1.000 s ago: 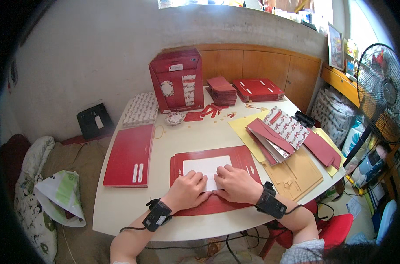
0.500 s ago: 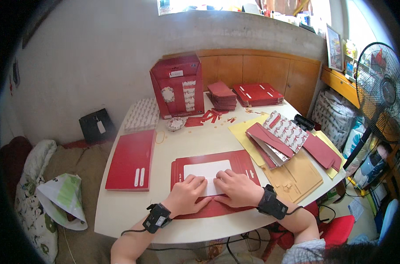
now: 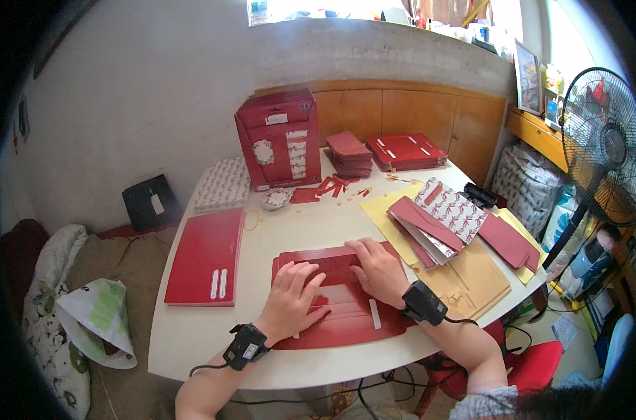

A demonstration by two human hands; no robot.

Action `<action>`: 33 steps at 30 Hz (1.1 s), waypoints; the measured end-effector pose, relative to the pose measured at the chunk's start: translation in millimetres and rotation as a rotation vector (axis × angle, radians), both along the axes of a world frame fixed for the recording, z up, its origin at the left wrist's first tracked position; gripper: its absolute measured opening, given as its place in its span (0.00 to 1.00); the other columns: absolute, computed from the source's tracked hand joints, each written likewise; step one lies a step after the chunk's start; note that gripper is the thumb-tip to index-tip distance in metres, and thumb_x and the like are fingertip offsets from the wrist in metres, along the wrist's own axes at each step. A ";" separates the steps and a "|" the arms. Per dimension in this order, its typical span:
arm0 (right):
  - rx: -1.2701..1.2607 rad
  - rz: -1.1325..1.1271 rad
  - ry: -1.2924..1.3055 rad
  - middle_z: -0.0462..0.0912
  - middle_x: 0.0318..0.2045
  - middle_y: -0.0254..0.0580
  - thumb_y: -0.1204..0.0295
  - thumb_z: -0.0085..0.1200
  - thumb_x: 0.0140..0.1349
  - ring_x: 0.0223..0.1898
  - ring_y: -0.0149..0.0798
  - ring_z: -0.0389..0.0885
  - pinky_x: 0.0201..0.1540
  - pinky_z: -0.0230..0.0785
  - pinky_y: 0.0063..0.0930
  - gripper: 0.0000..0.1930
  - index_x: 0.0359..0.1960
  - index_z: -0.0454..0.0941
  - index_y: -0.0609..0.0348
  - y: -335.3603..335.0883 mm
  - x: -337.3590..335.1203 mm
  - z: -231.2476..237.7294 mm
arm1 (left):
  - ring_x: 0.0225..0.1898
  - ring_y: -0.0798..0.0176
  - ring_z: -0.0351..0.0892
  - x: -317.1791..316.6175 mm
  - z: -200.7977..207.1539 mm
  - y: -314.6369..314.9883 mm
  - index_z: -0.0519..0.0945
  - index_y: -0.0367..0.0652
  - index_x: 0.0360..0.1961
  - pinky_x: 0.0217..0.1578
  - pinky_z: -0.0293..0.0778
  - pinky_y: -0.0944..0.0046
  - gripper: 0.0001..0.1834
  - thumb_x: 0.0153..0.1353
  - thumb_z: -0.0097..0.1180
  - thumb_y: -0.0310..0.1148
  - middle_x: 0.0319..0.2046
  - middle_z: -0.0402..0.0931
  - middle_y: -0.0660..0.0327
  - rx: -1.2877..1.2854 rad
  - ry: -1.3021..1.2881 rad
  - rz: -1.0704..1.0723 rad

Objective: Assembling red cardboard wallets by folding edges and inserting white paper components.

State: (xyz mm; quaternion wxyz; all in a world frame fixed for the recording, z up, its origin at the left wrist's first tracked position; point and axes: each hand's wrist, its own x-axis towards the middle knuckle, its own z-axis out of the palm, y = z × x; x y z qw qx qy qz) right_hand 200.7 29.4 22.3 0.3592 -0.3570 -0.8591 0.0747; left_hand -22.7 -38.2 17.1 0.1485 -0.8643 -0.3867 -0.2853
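In front of me on the white table [image 3: 262, 371] lies a dark red card folder [image 3: 342, 325], with a fold line across it and a pale strip [image 3: 375, 313] near its right side. Over the left part of the folder my left hand [image 3: 290, 294] rests, fingers stretched and a little apart. On the far right part lies my right hand [image 3: 381, 271], its fingers extended toward the back edge. Neither hand grips anything. Both palms hide some of the card beneath them.
At left lies a red stack [image 3: 204, 257]; behind it are patterned sheets [image 3: 222, 183]. A tall red box [image 3: 279, 140] stands at the back beside card piles [image 3: 349, 154] and red folders [image 3: 407, 151]. Patterned pockets [image 3: 451, 210] lie on yellow and tan sheets [image 3: 472, 280] at right. A fan [image 3: 605, 143] stands beyond.
The white rectangle in the folder's middle is now covered by a red flap folded over it. My right hand has moved farther back, and my left fingers have spread and shifted slightly left.
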 end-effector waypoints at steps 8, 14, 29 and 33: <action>0.424 -0.031 -0.326 0.75 0.42 0.44 0.69 0.55 0.56 0.47 0.45 0.74 0.52 0.68 0.36 0.16 0.45 0.75 0.63 10.3 0.9 -17.5 | 0.70 0.43 0.53 -7.9 -20.9 6.2 0.65 0.27 0.62 0.69 0.47 0.43 0.39 0.63 0.54 0.51 0.66 0.58 0.41 -0.285 0.138 0.029; 0.292 0.021 -0.459 0.76 0.43 0.45 0.63 0.55 0.59 0.48 0.44 0.75 0.51 0.67 0.35 0.19 0.47 0.75 0.66 2.6 10.0 -16.6 | 0.72 0.42 0.49 -7.5 -17.9 4.1 0.59 0.26 0.66 0.70 0.41 0.43 0.47 0.63 0.49 0.59 0.68 0.53 0.38 -0.364 0.164 0.008; 0.023 0.000 -0.453 0.81 0.36 0.46 0.69 0.52 0.62 0.44 0.47 0.78 0.49 0.70 0.38 0.15 0.47 0.75 0.64 -12.9 13.9 8.5 | 0.66 0.41 0.59 -17.2 -24.3 8.8 0.68 0.32 0.61 0.65 0.51 0.40 0.41 0.62 0.49 0.61 0.64 0.61 0.38 -0.302 0.090 0.294; -0.068 0.000 -0.609 0.82 0.34 0.45 0.68 0.52 0.62 0.43 0.47 0.78 0.49 0.70 0.38 0.15 0.47 0.75 0.62 -21.6 12.3 24.2 | 0.55 0.46 0.69 -13.7 -6.7 0.7 0.77 0.36 0.53 0.55 0.60 0.44 0.33 0.63 0.50 0.57 0.54 0.70 0.44 -0.208 0.108 0.288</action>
